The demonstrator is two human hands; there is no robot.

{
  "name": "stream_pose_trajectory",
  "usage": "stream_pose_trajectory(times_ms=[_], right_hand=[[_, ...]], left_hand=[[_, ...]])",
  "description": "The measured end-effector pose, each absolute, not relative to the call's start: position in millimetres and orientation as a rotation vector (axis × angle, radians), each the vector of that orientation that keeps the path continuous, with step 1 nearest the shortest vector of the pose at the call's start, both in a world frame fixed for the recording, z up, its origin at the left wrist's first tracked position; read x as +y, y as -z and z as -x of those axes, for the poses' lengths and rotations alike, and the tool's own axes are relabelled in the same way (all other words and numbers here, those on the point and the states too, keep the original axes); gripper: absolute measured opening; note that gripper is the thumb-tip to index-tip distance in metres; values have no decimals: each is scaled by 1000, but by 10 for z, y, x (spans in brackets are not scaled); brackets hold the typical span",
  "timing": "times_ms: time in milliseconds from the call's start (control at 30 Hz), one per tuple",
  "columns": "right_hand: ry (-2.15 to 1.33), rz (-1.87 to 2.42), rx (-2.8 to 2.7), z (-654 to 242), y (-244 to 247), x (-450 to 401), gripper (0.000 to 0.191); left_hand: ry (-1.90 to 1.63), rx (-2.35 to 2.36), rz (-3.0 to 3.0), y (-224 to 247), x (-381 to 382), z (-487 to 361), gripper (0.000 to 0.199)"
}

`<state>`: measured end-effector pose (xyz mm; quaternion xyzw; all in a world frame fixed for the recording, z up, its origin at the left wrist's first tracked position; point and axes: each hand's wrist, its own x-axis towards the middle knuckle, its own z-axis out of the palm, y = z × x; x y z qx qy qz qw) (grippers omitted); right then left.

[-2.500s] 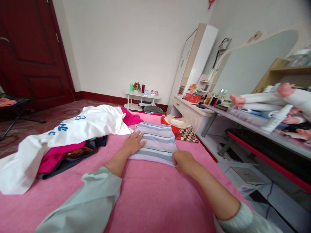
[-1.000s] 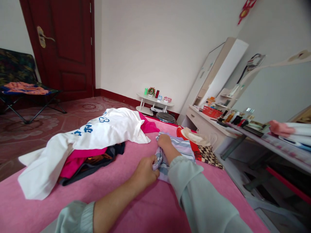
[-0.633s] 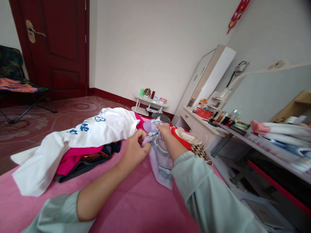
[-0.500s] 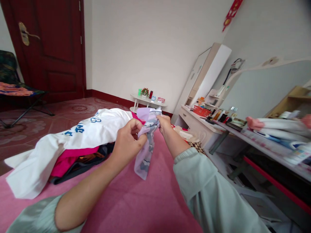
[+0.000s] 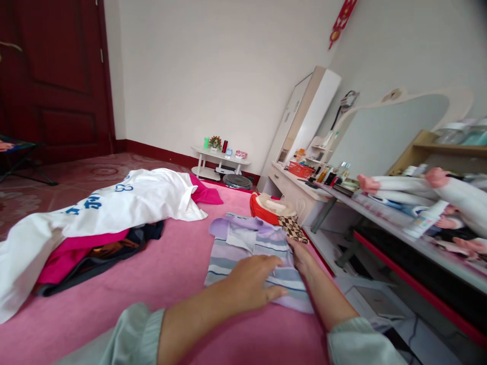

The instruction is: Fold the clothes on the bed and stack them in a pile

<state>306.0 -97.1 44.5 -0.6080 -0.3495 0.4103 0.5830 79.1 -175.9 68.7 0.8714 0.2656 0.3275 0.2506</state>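
- Now, from where I sit watching the feed, the striped shirt (image 5: pixel 266 246) is back down on the bed (image 5: pixel 178 253); half a second ago it hung bunched between both hands.
- It lies near the bed's right edge as a flat, folded block, its lilac collar (image 5: pixel 216 226) at the end toward the bed's far edge. That collar was out of sight in the earliest view, so I judge the block has been turned over.
- I see the left hand (image 5: pixel 254 284) over the middle of the shirt, thumb and fingers spread apart, with nothing gripped; whether the palm presses the cloth I cannot tell.
- The right hand (image 5: pixel 302 256) is at the shirt's right side, fingertips at the cloth's margin. I cannot tell whether it pinches the fabric or merely rests there.
- For the work in hand, I take this to mean the lifting is over and the cloth is being settled.
- Toward the bed's far right corner I have an orange-red garment (image 5: pixel 262 208) and a checkered cloth (image 5: pixel 294 228), just beyond the shirt.
- Along the bed's left edge a white top (image 5: pixel 152 197) with blue lettering covers part of a dark garment (image 5: pixel 140 238); both look undisturbed since the earlier views.
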Motion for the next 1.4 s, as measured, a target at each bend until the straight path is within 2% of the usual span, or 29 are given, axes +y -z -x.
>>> stream_pose_trajectory(times_ms=[100, 133, 233, 333, 400, 500, 600, 667, 767, 833, 933, 1067, 1200, 1333, 1400], right_hand=[[-940, 1513, -919, -3316, -219, -1104, 18], [-858, 1553, -1010, -3352, -191, -1120, 20], [-426, 1702, -1288, -3319, -224, -1103, 27], [-86, 1747, -1497, -3131, -330, -1005, 40], [-111, 1732, -1617, -2970, -387, -894, 46], [-198, 1759, -1731, -2778, -442, -677, 54], [-134, 1842, -1684, -2723, -461, -440, 57], [-235, 1879, -1539, -2760, -440, -299, 47], [-473, 1891, -1396, -2856, -352, -164, 18], [-545, 1873, -1373, -2906, -289, -150, 5], [-600, 1755, -1280, -2935, -253, -233, 8], [-678, 1336, -939, -2951, -280, -395, 13], [-675, 1232, -833, -2997, -179, -462, 28], [-578, 1301, -1013, -3030, 46, -473, 46], [-524, 1330, -1141, -3027, 126, -482, 49]], left_hand=[[-768, 946, -2433, -492, -1631, -540, 16], [-751, 1042, -2439, -455, -1561, -425, 15], [-743, 1351, -2419, -381, -1338, -85, 15], [-789, 1582, -2308, -316, -1145, 151, 36], [-814, 1652, -2229, -288, -1023, 221, 53], [-730, 1692, -2197, -295, -817, 210, 65], [-603, 1771, -2243, -341, -594, 129, 73], [-542, 1822, -2280, -365, -462, 84, 63], [-464, 1855, -2310, -376, -324, 80, 30], [-487, 1874, -2300, -390, -266, 115, 19], [-662, 1821, -2200, -474, -183, 150, 12], [-950, 1595, -1899, -664, -14, 0, 12], [-1094, 1598, -1825, -676, 152, -303, 24], [-1130, 1587, -1879, -375, 194, -456, 50], [-1143, 1538, -1872, -182, 184, -442, 55]])
